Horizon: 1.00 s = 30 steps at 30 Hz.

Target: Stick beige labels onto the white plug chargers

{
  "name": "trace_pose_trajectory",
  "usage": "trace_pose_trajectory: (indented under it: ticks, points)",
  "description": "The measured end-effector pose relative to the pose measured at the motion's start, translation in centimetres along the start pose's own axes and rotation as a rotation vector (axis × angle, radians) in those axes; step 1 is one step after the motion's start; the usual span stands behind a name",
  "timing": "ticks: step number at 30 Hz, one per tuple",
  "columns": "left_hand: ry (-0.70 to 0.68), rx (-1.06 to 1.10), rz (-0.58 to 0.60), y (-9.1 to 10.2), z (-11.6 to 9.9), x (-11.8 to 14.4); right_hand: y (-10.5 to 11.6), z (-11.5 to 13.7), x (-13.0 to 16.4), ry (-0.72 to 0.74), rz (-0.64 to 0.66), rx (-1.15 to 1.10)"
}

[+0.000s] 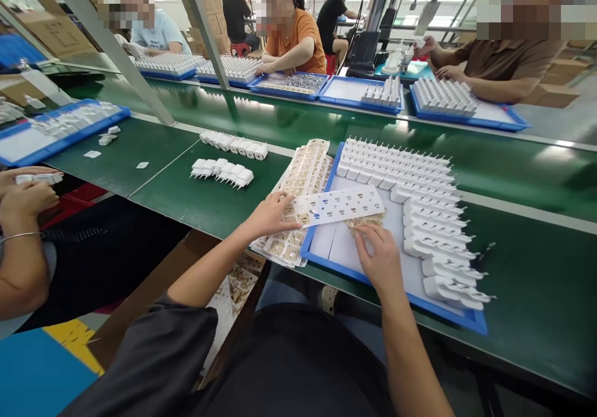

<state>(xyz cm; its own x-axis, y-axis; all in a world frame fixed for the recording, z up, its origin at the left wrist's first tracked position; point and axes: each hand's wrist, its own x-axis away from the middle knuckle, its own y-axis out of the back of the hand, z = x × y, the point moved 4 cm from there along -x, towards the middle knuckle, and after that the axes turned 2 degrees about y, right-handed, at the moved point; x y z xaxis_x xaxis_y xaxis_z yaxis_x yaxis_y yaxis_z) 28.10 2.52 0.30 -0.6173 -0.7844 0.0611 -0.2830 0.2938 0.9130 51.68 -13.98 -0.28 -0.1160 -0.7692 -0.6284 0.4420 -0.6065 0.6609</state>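
My left hand (273, 214) grips the left end of a white sticker sheet (342, 206) dotted with small dark and blue marks and cut-outs. That sheet stretches over the blue-rimmed tray (318, 258). My right hand (379, 252) is closed at the fingertips on a crinkled tan backing film (368, 219) just below the sheet's right part. White plug adapters (410, 187) stand in slanting rows in the tray, pins upward. Under and beyond my left hand lies a stack of tan-and-white sheets (305, 168), partly overlapping the tray's left side.
Two rows of white adapters (222, 171) lie on the green bench to the left. A co-worker's hands (28, 196) hold a white part at far left. Across the green conveyor (289, 119), people sit by blue trays (359, 94). A box of scrap sheets (240, 286) stands below the bench edge.
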Motion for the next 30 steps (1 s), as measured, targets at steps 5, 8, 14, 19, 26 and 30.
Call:
trace_pose_trajectory:
  ticks: [5, 8, 14, 19, 26, 30]
  points:
    - [0.026, 0.075, -0.053, 0.8, -0.7, 1.2, -2.7, 4.8, -1.6, 0.099, 0.084, -0.151]
    - [0.035, 0.304, -0.007, 1.6, -0.9, 1.7, -3.9, 7.3, -2.8, 0.179, 0.098, -0.220]
    - [-0.085, 0.904, 0.252, 2.3, -2.4, 2.3, -4.6, 8.6, -4.1, 0.237, 0.034, -0.241]
    - [0.024, 1.103, 0.289, 2.3, -2.4, 2.3, -4.0, 8.1, -4.1, 0.239, -0.014, -0.247]
    - [0.051, 1.138, 0.344, 1.7, -2.7, 2.1, -3.3, 7.8, -4.4, 0.274, 0.055, -0.277]
    - [0.068, 1.173, 0.374, 1.1, -2.3, 1.6, -2.9, 7.5, -4.2, 0.288, 0.016, -0.267]
